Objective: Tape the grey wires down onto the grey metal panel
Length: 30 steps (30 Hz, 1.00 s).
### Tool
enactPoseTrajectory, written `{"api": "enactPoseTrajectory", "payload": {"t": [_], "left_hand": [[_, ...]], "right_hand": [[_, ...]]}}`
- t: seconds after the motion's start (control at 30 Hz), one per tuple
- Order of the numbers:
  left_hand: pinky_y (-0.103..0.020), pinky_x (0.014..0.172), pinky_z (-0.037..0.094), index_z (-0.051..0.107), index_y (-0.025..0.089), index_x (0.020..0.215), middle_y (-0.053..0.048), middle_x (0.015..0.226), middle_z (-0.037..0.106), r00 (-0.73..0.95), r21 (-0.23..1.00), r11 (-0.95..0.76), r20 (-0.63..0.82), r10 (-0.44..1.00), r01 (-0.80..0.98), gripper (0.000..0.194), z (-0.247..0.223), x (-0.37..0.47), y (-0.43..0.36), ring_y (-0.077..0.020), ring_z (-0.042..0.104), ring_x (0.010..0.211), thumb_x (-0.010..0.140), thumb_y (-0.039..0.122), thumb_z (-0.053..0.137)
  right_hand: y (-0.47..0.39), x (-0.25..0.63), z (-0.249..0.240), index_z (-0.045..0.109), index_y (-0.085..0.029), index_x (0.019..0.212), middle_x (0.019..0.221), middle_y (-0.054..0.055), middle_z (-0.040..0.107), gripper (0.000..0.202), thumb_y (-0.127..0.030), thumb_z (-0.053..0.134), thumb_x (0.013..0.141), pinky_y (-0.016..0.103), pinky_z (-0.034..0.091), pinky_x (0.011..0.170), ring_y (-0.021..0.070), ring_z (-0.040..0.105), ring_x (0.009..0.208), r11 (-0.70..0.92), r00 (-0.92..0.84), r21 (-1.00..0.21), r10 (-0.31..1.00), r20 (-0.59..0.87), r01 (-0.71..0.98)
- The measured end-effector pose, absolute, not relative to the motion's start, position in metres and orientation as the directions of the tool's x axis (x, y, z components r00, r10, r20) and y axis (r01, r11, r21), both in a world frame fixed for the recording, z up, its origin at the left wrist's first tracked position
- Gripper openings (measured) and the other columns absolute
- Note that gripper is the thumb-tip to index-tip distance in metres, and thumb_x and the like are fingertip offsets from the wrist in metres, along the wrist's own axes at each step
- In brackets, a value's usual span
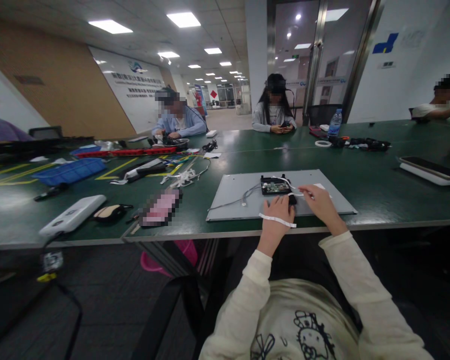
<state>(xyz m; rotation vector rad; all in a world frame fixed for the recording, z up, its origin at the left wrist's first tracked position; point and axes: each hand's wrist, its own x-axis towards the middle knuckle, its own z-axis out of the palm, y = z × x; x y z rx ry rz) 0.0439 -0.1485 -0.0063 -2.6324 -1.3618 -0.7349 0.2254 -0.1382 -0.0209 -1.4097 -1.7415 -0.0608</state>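
A circuit board in a black frame [275, 185] lies on a flat grey panel [240, 187] in front of me. My left hand [276, 216] is at the frame's near edge, its fingers bent and closed against it; the fingertips are partly hidden. Across the back of that hand lies a white strip [272, 218]. To the right of the board, my right hand [318, 200] pinches a thin white strip near the board with thumb and forefinger. Thin grey wires [245, 196] run from the board's left side over the panel.
To the left lie a phone [161, 207], a white device [73, 215], a mouse-like object [111, 213], a blue tray [69, 171] and tangled white strips [183, 177]. A water bottle [335, 123] stands at the back right. Other people sit around the green table [382, 192].
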Motion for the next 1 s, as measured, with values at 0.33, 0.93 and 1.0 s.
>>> {"api": "enactPoseTrajectory", "payload": {"t": [0.33, 0.93, 1.0], "left_hand": [[-0.044, 0.100, 0.036, 0.050, 0.019, 0.124, -0.010, 0.119, 0.064, 0.480, 0.144, -0.598, 0.464, 0.745, 0.789, 0.033, -0.007, 0.043, -0.149, -0.0231, 0.054, 0.117, 0.095, 0.031, 0.039], [-0.041, 0.097, 0.038, 0.052, 0.018, 0.121, -0.010, 0.119, 0.064, 0.488, 0.125, -0.602, 0.467, 0.737, 0.789, 0.031, -0.004, 0.042, -0.153, -0.0230, 0.055, 0.115, 0.095, 0.029, 0.040], [-0.042, 0.098, 0.037, 0.052, 0.017, 0.121, -0.011, 0.123, 0.062, 0.483, 0.123, -0.597, 0.472, 0.738, 0.793, 0.032, -0.004, 0.042, -0.153, -0.0230, 0.054, 0.116, 0.095, 0.029, 0.040]], "right_hand": [[-0.154, 0.218, -0.035, 0.054, -0.016, 0.132, 0.132, 0.011, 0.059, 0.045, -0.019, 0.034, 0.093, 0.039, 0.041, 0.104, 0.0234, 0.056, 0.119, 0.264, -0.141, -0.244, 0.894, 0.426, 0.933], [-0.165, 0.214, -0.041, 0.048, -0.016, 0.138, 0.142, 0.012, 0.049, 0.048, -0.029, 0.030, 0.096, 0.045, 0.035, 0.109, 0.0239, 0.045, 0.132, 0.244, -0.120, -0.228, 0.885, 0.451, 0.943], [-0.165, 0.215, -0.042, 0.051, -0.017, 0.136, 0.142, 0.011, 0.049, 0.046, -0.030, 0.032, 0.096, 0.045, 0.035, 0.109, 0.0240, 0.045, 0.132, 0.238, -0.110, -0.235, 0.884, 0.454, 0.942]]}}
